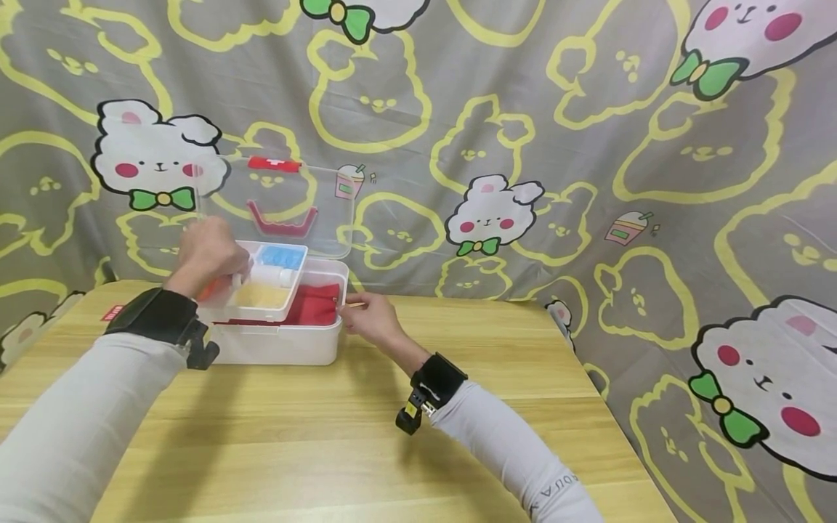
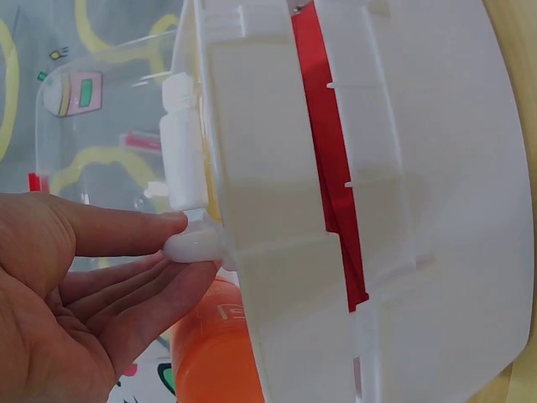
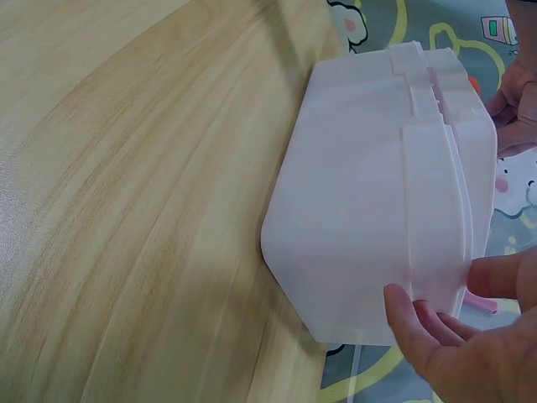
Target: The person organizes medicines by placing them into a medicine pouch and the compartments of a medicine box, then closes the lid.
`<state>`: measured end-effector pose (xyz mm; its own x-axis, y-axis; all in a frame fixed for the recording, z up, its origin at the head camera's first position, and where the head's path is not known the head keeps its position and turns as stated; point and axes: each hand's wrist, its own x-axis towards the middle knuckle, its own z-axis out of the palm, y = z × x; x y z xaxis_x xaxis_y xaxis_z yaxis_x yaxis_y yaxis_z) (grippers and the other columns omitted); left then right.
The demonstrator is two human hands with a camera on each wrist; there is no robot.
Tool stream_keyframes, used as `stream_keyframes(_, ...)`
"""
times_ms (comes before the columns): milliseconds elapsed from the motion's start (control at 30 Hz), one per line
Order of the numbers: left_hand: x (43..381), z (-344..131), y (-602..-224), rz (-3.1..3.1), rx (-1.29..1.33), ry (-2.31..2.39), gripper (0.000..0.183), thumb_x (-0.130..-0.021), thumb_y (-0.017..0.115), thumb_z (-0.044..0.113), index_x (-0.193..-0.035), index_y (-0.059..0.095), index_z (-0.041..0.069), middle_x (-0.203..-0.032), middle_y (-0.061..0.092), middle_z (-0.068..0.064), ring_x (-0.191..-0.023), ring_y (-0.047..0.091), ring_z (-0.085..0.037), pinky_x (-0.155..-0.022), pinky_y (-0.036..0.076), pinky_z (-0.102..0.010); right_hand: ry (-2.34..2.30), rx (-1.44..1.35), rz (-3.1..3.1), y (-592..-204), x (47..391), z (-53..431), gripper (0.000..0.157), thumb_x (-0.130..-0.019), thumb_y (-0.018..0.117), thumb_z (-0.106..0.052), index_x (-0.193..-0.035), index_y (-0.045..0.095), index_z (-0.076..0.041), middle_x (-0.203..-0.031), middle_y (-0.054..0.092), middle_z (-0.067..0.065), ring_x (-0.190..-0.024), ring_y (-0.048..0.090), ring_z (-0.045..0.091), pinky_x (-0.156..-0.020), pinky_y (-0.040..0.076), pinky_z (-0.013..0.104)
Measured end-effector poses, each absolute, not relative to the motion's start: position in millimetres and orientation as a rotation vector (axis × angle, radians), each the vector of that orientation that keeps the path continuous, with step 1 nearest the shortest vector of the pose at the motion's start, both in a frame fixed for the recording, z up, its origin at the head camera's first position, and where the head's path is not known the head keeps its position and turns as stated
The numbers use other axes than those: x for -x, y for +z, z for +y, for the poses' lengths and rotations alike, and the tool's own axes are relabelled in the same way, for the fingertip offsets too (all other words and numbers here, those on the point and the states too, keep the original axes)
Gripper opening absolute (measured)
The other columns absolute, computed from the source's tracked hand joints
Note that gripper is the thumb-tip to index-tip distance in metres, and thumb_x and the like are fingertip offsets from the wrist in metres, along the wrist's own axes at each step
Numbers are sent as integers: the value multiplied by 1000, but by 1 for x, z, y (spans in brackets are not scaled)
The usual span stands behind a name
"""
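My left hand (image 1: 212,250) pinches a white handle (image 2: 195,245) between thumb and fingers, on the inner tray (image 1: 258,314) of a white storage box (image 1: 281,345). The tray sits raised and tilted above the box. In it lie a small white bottle (image 2: 182,159), blue packets (image 1: 281,256), something pale yellow (image 1: 261,296) and an orange item (image 2: 216,344). Red fabric (image 1: 317,303) shows in the box below. My right hand (image 1: 375,319) holds the box's right-hand wall at the rim, thumb on top and fingers outside.
The box's clear lid (image 1: 327,200) stands upright behind it, with a red latch (image 1: 275,164) marked with a white cross and a pink-red carry handle (image 1: 284,226). A small red label (image 1: 112,312) lies left on the wooden table (image 1: 366,450). A patterned curtain (image 1: 418,167) hangs behind.
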<state>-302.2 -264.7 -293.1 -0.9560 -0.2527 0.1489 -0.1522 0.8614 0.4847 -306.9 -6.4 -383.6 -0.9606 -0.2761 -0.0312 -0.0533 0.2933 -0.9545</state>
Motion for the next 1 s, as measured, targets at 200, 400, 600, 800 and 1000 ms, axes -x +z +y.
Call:
stream_keyframes(200, 304, -262, -295, -2812, -284, -729, 22, -74, 70, 5, -58, 56, 0, -51, 42, -5, -60, 49, -30, -54, 36, -33, -1741, 317, 2378, -384, 307, -6, 38, -96, 66, -12, -129, 64, 6, -105, 75, 22, -91, 75, 33, -79, 62, 35)
stream_keyframes(400, 305, -266, -299, -2818, -275, -740, 26, -72, 69, 3, -56, 49, 3, -49, 35, 0, -53, 45, -25, -50, 34, -31, -1714, 341, 2410, -385, 307, -6, 38, -96, 66, -13, -129, 64, 5, -106, 75, 22, -86, 76, 29, -74, 62, 30)
stream_keyframes(600, 305, -272, -301, -2831, -271, -732, 27, -71, 69, 5, -54, 48, 4, -50, 35, 0, -55, 44, -25, -52, 33, -32, -1696, 358, 2419, -385, 307, -7, 37, -97, 64, -12, -130, 62, 7, -108, 74, 24, -81, 76, 24, -72, 62, 28)
stream_keyframes(800, 304, -270, -300, -2846, -282, -713, 26, -71, 73, 7, -54, 53, 3, -50, 40, -2, -58, 48, -27, -54, 35, -32, -1661, 378, 2469, -385, 307, -7, 38, -97, 65, -13, -130, 62, 6, -106, 75, 22, -81, 77, 26, -71, 61, 29)
stream_keyframes(1000, 303, -268, -302, -2854, -284, -721, 24, -71, 73, 7, -56, 54, 3, -51, 42, -3, -57, 48, -27, -53, 35, -32, -1671, 393, 2469, -386, 307, -9, 36, -97, 63, -10, -129, 63, 7, -104, 75, 22, -80, 77, 25, -69, 61, 28)
